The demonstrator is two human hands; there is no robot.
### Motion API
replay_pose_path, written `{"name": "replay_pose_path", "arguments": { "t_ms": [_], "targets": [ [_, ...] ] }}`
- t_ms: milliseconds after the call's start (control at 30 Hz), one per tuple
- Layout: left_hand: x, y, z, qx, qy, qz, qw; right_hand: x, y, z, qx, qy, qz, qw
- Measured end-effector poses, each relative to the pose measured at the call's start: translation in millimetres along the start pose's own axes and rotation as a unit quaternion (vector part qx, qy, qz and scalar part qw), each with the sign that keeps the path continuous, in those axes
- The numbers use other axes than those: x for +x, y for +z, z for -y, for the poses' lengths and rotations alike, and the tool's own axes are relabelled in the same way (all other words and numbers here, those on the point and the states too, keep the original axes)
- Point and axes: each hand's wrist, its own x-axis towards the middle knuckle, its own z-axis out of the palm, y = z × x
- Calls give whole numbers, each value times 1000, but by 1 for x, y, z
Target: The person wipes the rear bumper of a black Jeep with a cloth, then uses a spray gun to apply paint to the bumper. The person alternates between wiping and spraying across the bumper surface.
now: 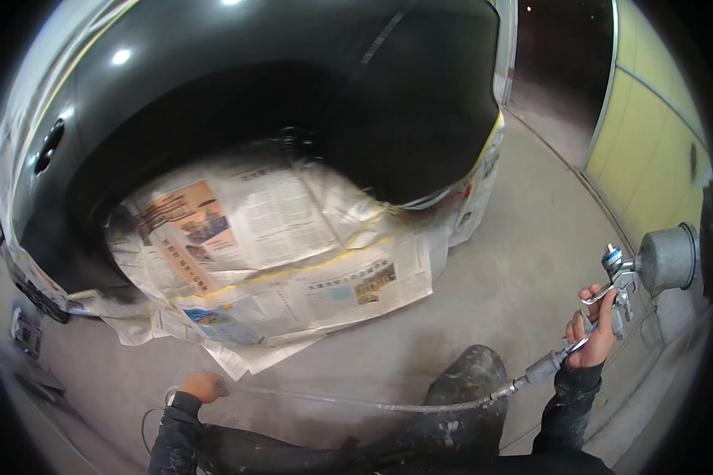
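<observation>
My right hand [590, 336] grips the handle of a silver spray gun [622, 281] with a grey metal cup [665, 257] on its side and a cylindrical fitting [543, 366] below. A pale hose [404, 406] runs from the fitting toward my left hand [202, 386], whose fingers are closed around it at lower left. In front of me is a glossy dark car body panel [420, 103] with a wheel-arch curve, edged with yellow masking tape and masked with newspaper sheets [293, 222] over the arch and lower part.
A yellow-panelled wall or door [650, 119] stands at the right beside a dark doorway [562, 71]. The grey floor [499, 237] runs between car and wall. My bent knee [467, 380] is at lower centre. Dark objects [28, 332] lie at the left edge.
</observation>
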Motion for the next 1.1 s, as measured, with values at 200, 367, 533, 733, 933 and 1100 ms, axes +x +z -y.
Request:
{"name": "replay_pose_path", "arguments": {
  "t_ms": [200,367,533,733,933,1100],
  "targets": [
    [0,12,111,-71,-47,-91,992,-103,100,-29,-51,-35,-17,998],
    [-42,12,223,-58,-65,-148,985,-158,202,-47,-34,24,19,999],
    [-84,19,271,-143,-95,-87,981,-185,313,-66,-10,3,145,989],
    [-107,52,314,-121,-125,-48,983,-155,365,-116,40,10,189,981],
    [-107,93,363,-88,-69,-90,990,-85,272,-229,76,154,-9,985],
    [-90,66,373,-121,-20,-30,992,-82,176,-303,-51,154,-225,961]
  ]
}}
